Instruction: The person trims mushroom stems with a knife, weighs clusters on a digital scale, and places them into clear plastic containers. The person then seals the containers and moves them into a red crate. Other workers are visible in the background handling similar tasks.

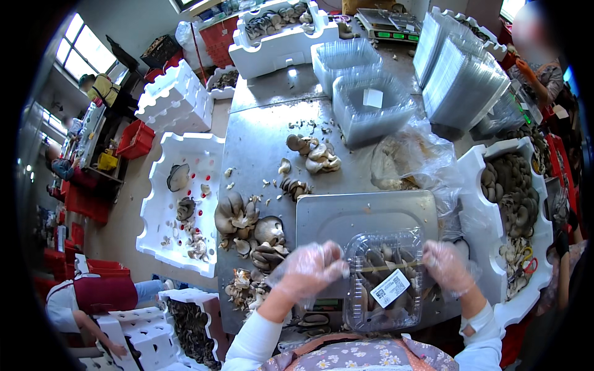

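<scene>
A lidded clear plastic clamshell box [362, 306] holds grey oyster mushrooms [390, 255]. Its lid bears a white printed label [390, 288]. A thin yellowish band [383, 267] runs across the lid from side to side. My left hand [311, 266], in a clear plastic glove, has its fingers curled at the band's left end. At the right end, the gloved fingers of my right hand [446, 266] are bent in the same way. The box lies over the front of a weighing scale's metal platform [334, 218], close to my floral apron. Loose oyster mushrooms [236, 213] are heaped left of the scale.
Stacked clear trays [371, 106] and upright stacks of clear lids [466, 79] stand farther back. A foam crate of mushrooms [482, 269] is at my right, with scissors inside. Another foam crate [155, 232] adjoins the table's left edge. Scissors [313, 321] lie near me. Co-workers are on both sides.
</scene>
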Demonstrator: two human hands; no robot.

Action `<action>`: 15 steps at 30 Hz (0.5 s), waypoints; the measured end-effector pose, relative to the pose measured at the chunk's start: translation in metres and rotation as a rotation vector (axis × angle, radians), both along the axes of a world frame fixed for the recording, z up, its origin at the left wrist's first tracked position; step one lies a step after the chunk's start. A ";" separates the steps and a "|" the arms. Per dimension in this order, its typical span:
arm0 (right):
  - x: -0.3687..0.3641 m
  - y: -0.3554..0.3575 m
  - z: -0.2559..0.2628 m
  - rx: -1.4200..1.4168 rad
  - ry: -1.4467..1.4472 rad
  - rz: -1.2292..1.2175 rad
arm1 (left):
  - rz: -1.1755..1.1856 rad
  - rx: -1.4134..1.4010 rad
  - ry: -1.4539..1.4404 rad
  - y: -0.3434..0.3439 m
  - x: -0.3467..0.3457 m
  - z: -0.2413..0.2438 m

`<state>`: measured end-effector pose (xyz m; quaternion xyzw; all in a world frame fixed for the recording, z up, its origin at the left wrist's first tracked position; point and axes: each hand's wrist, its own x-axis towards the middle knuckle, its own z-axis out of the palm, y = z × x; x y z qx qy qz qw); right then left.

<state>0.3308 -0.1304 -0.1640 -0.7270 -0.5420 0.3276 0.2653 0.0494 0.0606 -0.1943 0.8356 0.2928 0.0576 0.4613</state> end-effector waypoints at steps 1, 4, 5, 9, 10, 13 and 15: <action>-0.005 -0.005 -0.002 0.032 -0.083 0.049 | -0.023 -0.066 0.011 -0.008 -0.006 0.002; -0.023 -0.018 0.007 -0.002 0.129 -0.006 | -0.089 -0.149 0.181 -0.021 -0.001 0.029; -0.031 -0.019 0.007 0.031 0.239 -0.063 | -0.069 -0.190 0.127 -0.025 0.002 0.034; -0.032 -0.032 0.005 -0.051 0.521 -0.204 | 0.002 -0.492 -0.003 -0.037 -0.004 0.032; -0.031 -0.032 0.017 -0.114 0.621 -0.274 | -0.098 -0.444 0.016 -0.032 -0.011 0.037; -0.040 -0.050 -0.001 0.040 0.744 -0.348 | 0.202 -0.730 -0.365 -0.060 -0.022 0.016; -0.060 -0.051 -0.021 0.222 0.701 -0.430 | 0.266 -0.923 -0.397 -0.081 -0.011 0.015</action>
